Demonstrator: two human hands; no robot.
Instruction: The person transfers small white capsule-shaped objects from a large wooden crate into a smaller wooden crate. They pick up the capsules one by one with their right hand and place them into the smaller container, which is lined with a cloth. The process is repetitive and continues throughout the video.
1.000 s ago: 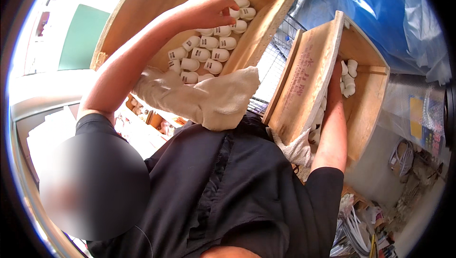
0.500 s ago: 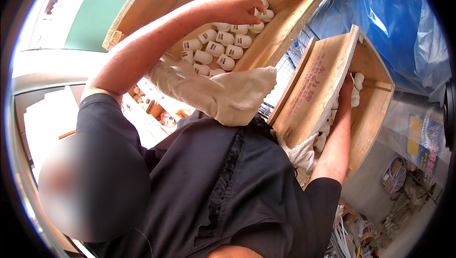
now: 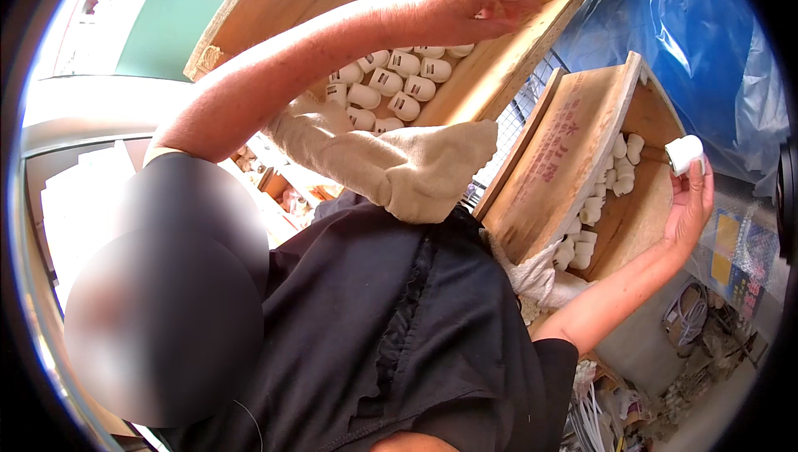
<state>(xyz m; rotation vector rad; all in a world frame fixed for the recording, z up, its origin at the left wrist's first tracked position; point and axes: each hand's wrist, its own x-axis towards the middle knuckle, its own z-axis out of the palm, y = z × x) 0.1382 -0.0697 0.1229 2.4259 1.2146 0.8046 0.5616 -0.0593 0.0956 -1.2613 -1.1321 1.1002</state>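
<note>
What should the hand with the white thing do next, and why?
Maybe the right hand should bring the white piece toward the left hand: it's held out by the right box's edge, while the left hand is over the left box, where other white pieces lie.

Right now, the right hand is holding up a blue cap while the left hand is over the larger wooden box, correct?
Not quite: the head view shows the cap is white, not blue. The right hand does hold it up, and the left hand is over the larger wooden box.
</note>
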